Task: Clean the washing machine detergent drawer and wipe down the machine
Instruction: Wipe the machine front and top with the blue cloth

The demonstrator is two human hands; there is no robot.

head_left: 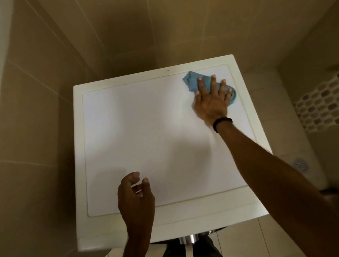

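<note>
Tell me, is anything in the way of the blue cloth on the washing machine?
Nothing visible lies on the machine's top ahead of the blue cloth under the right hand at the far right corner. Only the left hand is over the top, near the front edge.

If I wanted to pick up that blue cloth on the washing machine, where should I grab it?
Probably the crumpled end of the cloth that pokes out past the fingertips of the right hand. It lies flat on the washing machine top, near the far right corner, so come straight down from above and pinch those raised folds.
</note>
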